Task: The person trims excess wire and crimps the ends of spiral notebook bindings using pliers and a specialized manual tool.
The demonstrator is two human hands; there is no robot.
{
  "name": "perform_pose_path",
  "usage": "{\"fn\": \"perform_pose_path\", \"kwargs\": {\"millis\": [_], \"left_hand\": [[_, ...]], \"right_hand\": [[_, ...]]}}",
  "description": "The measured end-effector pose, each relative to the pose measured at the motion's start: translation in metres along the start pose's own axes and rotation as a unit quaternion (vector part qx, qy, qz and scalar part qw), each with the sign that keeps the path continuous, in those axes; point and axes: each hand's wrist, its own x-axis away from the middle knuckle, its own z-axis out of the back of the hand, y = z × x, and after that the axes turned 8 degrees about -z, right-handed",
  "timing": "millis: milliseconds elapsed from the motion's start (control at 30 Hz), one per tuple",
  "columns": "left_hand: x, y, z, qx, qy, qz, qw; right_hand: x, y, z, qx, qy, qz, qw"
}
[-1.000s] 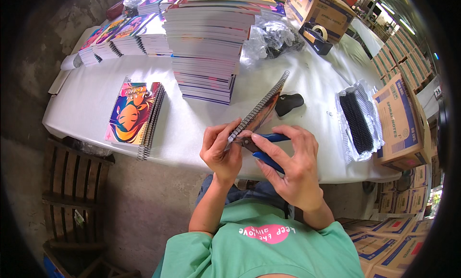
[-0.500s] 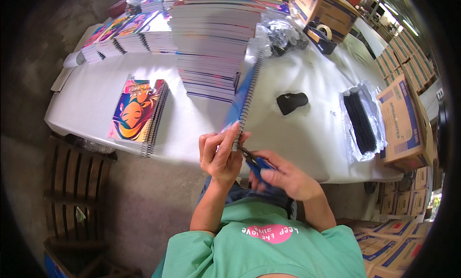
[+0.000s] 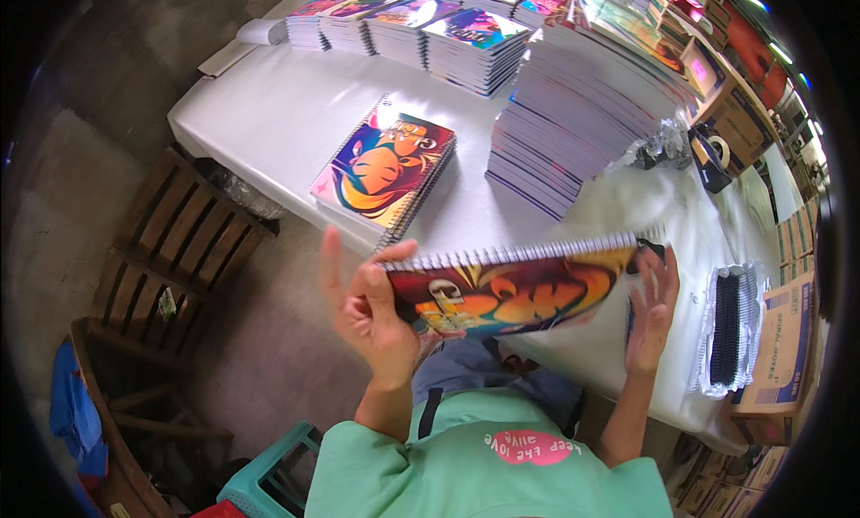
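Observation:
A spiral notebook (image 3: pixel 528 290) with a colourful illustrated cover is held level in front of me, its wire coil along the upper edge. My left hand (image 3: pixel 381 316) pinches its left end between thumb and fingers, the index finger pointing up. At the other end my right hand (image 3: pixel 654 308) is closed round the corner; its palm side is partly hidden. A bluish bit shows by that palm, too small to make out. Just beyond my left hand, a small pile of matching notebooks (image 3: pixel 381 169) lies on the white-covered table (image 3: pixel 260 124).
A tall stack of notebooks (image 3: pixel 564 115) stands beyond the held one. Several shorter stacks (image 3: pixel 475 48) line the far edge. At right are a bundle of black coils (image 3: pixel 724 325) in plastic, a cardboard box (image 3: pixel 778 339) and a tape dispenser (image 3: pixel 712 164). Left are a wooden slatted rack (image 3: pixel 179 240) and a teal stool (image 3: pixel 269 482).
The notebook has gone from upright, coil end at my fingers, to level between both hands. The blue-handled pliers are no longer plainly visible in my right hand. The view has swung left.

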Motion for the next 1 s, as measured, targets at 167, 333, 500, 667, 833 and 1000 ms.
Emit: {"fn": "perform_pose_path", "kwargs": {"millis": [167, 333, 500, 667, 833, 1000], "left_hand": [[-0.057, -0.004, 0.011, 0.092, 0.159, -0.007, 0.983], [-0.117, -0.048, 0.034, -0.043, 0.166, 0.01, 0.985], [-0.125, -0.123, 0.09, -0.513, -0.02, -0.014, 0.858], [-0.114, -0.147, 0.097, -0.278, 0.046, 0.013, 0.959], [-0.116, -0.164, 0.077, -0.196, 0.11, 0.065, 0.972], [-0.117, -0.167, 0.068, -0.117, 0.108, 0.079, 0.984]], "right_hand": [[-0.069, -0.03, -0.101, -0.151, -0.154, -0.005, 0.976], [-0.192, -0.025, -0.198, -0.149, -0.123, 0.024, 0.981], [-0.233, 0.065, -0.267, 0.37, -0.074, 0.116, 0.919], [-0.218, 0.092, -0.287, 0.006, -0.051, -0.087, 0.995], [-0.211, 0.089, -0.303, -0.065, 0.027, -0.11, 0.991], [-0.207, 0.083, -0.291, 0.082, 0.124, 0.012, 0.989]]}}
